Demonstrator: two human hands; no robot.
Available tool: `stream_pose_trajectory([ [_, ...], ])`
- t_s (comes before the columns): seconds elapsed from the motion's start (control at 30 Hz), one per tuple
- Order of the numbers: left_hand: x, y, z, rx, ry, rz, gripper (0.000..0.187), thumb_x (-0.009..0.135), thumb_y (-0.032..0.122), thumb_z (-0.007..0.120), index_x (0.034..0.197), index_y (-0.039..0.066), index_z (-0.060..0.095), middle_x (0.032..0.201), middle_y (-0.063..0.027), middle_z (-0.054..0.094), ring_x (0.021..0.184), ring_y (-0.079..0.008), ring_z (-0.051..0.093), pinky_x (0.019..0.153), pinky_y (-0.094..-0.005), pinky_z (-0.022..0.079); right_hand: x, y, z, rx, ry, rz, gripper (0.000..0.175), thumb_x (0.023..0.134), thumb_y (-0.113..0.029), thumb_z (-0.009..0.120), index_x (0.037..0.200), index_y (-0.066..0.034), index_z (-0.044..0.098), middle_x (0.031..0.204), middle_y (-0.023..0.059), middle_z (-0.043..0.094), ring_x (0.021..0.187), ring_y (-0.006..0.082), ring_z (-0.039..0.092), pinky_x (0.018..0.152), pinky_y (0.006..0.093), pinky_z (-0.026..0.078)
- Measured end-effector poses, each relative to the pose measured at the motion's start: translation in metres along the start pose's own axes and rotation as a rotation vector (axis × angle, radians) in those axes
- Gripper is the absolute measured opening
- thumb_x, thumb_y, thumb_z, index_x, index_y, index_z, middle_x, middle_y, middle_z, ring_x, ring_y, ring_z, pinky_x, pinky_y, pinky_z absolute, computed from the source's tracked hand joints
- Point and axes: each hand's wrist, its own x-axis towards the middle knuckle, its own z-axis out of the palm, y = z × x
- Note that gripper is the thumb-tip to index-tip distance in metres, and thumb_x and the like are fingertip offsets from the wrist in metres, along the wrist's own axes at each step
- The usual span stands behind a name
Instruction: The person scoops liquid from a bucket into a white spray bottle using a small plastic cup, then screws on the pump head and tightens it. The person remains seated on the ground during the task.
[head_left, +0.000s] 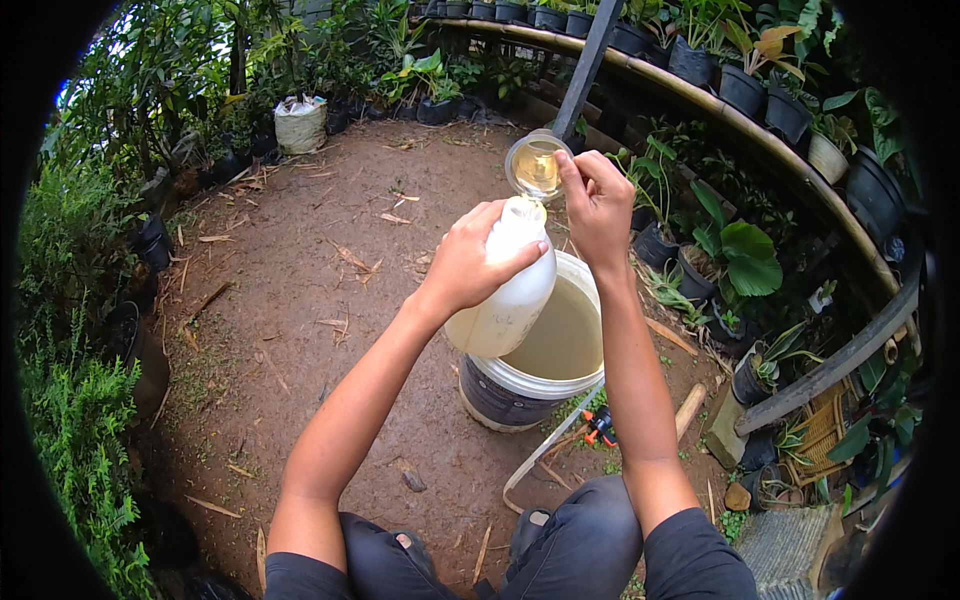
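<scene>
My left hand (469, 262) grips a white translucent plastic bottle (517, 300) around its shoulder, its mouth tilted away from me. Pinched by the rim in my right hand (600, 199) is a clear plastic cup (535, 166) with yellowish liquid in it. The cup's lower edge is right by the bottle's mouth; whether they touch I cannot tell. Below both hands a white plastic bucket (510, 416) with a dark label stands on the soil. Cloudy, greenish-brown liquid (566, 330) shows inside it, and the bottle hides part of its rim.
A bent pale tube or wand (540, 454) and an orange-and-black fitting (600, 427) lie beside the bucket. Potted plants (742, 86) line a curved bamboo rail (795, 157) at right. A white sack (300, 126) stands at the far left. Leaf litter dots the bare soil (255, 360).
</scene>
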Motion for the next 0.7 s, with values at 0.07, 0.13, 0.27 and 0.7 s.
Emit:
stream_pose_trajectory([
  [0.07, -0.0002, -0.0006, 0.0, -0.003, -0.003, -0.007, 0.064, 0.092, 0.044, 0.088, 0.137, 0.001, 0.071, 0.128, -0.0174, 0.077, 0.116, -0.0296, 0.075, 0.103, -0.0438, 0.058, 0.0, -0.0004, -0.0003, 0.009, 0.0, -0.001, 0.031, 0.105, -0.013, 0.077, 0.083, 0.0056, 0.065, 0.071, 0.0116, 0.056, 0.063, 0.0215, 0.051, 0.06, 0.0388, 0.04],
  [0.13, 0.0002, -0.0013, -0.0004, -0.005, -0.003, -0.002, 0.065, 0.093, 0.044, 0.088, 0.137, 0.001, 0.071, 0.127, -0.0174, 0.077, 0.116, -0.0295, 0.075, 0.103, -0.0437, 0.058, 0.0003, -0.0007, -0.0005, 0.013, 0.002, 0.003, 0.03, 0.105, -0.013, 0.077, 0.083, 0.0055, 0.066, 0.072, 0.0113, 0.057, 0.063, 0.0213, 0.051, 0.06, 0.0385, 0.04],
  [0.27, 0.0009, -0.0031, -0.0017, -0.007, -0.003, 0.002, 0.065, 0.093, 0.045, 0.087, 0.138, 0.001, 0.071, 0.126, -0.0175, 0.077, 0.115, -0.0287, 0.075, 0.102, -0.0431, 0.058, -0.0004, -0.0011, -0.0014, 0.008, 0.005, -0.002, 0.029, 0.104, -0.013, 0.078, 0.084, 0.0054, 0.067, 0.073, 0.0108, 0.059, 0.064, 0.0207, 0.052, 0.06, 0.0378, 0.041],
  [0.7, 0.0005, -0.0032, -0.0072, -0.068, 0.003, -0.073, 0.067, 0.091, 0.05, 0.086, 0.135, 0.002, 0.073, 0.128, -0.0212, 0.075, 0.115, -0.037, 0.076, 0.101, -0.0466, 0.059, -0.0023, 0.0025, 0.0005, 0.002, 0.012, -0.061, 0.024, 0.104, -0.016, 0.081, 0.093, 0.0044, 0.076, 0.079, 0.0027, 0.065, 0.065, 0.0076, 0.045, 0.057, 0.0297, 0.034],
])
